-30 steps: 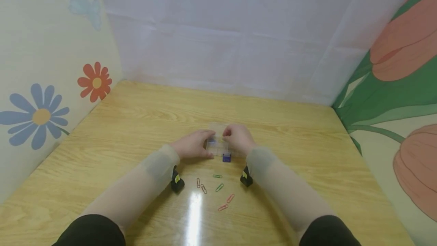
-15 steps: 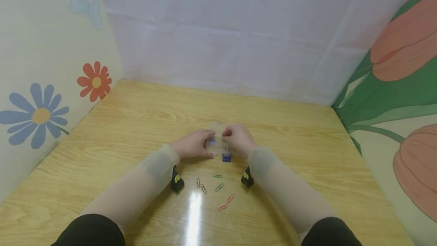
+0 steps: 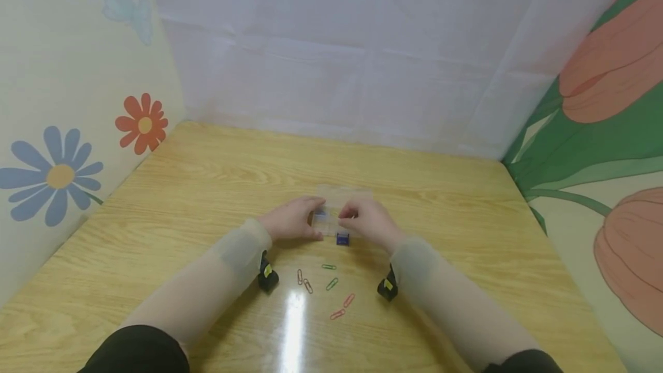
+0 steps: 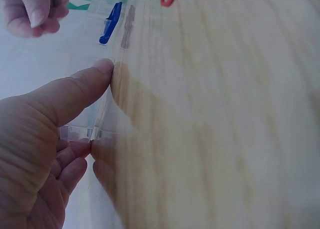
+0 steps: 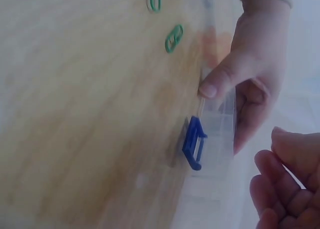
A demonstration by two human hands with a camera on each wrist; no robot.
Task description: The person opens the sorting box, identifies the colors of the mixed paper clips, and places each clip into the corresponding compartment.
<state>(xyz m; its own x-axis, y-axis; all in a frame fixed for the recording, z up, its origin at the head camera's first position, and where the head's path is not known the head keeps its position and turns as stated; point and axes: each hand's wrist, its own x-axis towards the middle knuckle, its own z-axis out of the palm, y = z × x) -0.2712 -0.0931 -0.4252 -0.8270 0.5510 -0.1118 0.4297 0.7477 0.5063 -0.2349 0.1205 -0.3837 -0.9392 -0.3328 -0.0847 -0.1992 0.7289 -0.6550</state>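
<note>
A clear plastic compartment box (image 3: 322, 228) lies on the table, its transparent lid (image 3: 336, 192) folded back on the far side. A blue latch (image 3: 342, 239) sits at its near edge, also plain in the right wrist view. Something blue shows in a left-hand compartment. My left hand (image 3: 292, 220) grips the box's left end, thumb on the near wall and fingers at the back. Over the right part of the box hovers my right hand (image 3: 372, 222), its fingers loosely curled and thumb near the index fingertip; nothing shows between them in the right wrist view.
Several paper clips lie nearer me on the wooden table (image 3: 233, 160): two dark red clips (image 3: 308, 286), two green clips (image 3: 332, 284) and two pinkish-red clips (image 3: 349, 300). A white sheet (image 3: 331, 62) hangs behind, with flower-printed panels at both sides.
My right hand has drawn back slightly toward me and to the right over the box, uncovering more of the lid. My left hand and the loose clips have stayed in place.
</note>
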